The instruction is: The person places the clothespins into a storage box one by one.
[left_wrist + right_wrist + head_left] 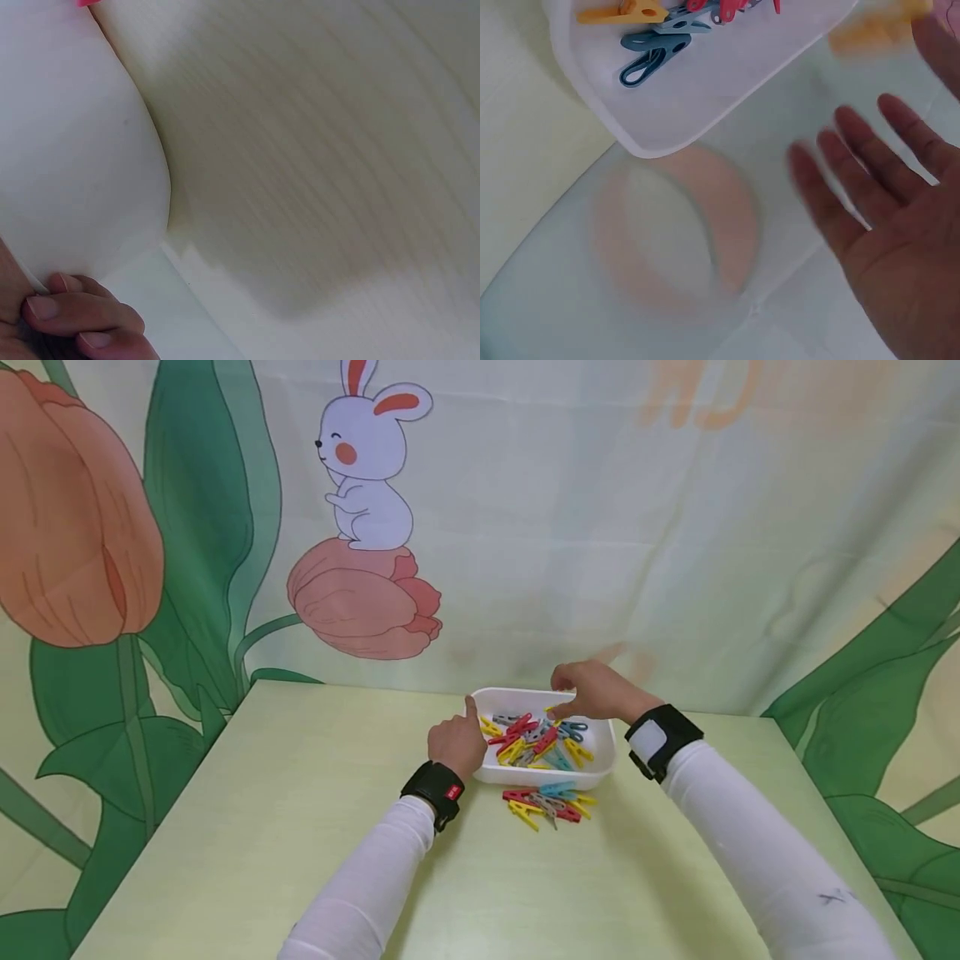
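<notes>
A white plastic tray holds several red, yellow, grey and blue clothespins. My left hand grips the tray's left end; in the left wrist view its curled fingers lie against the white wall. Above the tray's far right part is my right hand, thumb and fingers apart. In the right wrist view its fingers are spread and nearly straight. A blurred yellow clothespin shows beside that thumb, over the tray's edge.
A small pile of clothespins lies on the table just in front of the tray. Behind the table's far edge hangs a printed cloth with a rabbit and tulips.
</notes>
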The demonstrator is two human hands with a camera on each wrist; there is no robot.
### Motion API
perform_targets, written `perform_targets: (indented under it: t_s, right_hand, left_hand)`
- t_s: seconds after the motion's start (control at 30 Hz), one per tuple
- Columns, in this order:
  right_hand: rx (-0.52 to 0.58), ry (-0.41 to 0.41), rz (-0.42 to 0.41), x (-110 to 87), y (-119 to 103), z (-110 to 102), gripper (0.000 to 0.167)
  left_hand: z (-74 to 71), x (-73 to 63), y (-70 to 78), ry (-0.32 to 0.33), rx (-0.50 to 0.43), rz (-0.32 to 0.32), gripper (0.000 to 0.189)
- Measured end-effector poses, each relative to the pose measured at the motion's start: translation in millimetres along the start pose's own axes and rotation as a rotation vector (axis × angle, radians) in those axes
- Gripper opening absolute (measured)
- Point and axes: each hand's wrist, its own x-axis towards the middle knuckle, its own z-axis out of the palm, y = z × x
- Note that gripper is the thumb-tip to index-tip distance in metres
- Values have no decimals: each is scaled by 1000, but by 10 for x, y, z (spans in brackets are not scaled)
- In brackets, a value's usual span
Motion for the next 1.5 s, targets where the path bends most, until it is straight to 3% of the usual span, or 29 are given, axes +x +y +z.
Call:
perform_targets:
  t_s: [0.17, 0.5, 0.83, 1.13, 1.37, 1.5]
  right_hand:
    - [15, -72, 80, 17, 2, 14, 91]
    - [-35, -11, -8, -141, -37, -12, 113]
    - [-123, 39, -93, -384, -168, 27, 126]
    - [-152, 104, -163, -646, -308, 120, 126]
    - [-156, 187, -219, -855, -389, 304, 121]
    - [-153, 184, -249, -988, -426, 480, 116]
  left_hand:
    - [-5, 8, 2, -3, 6, -4, 69]
    - [-13, -10, 2, -4, 4, -9, 69]
    - [-5, 17, -18, -10, 7, -15, 70]
    - [6, 34, -15, -21, 6, -23, 71]
    - [-5, 27, 9, -26, 10, -18, 71]
    - [-2, 23, 23, -16, 16, -14, 71]
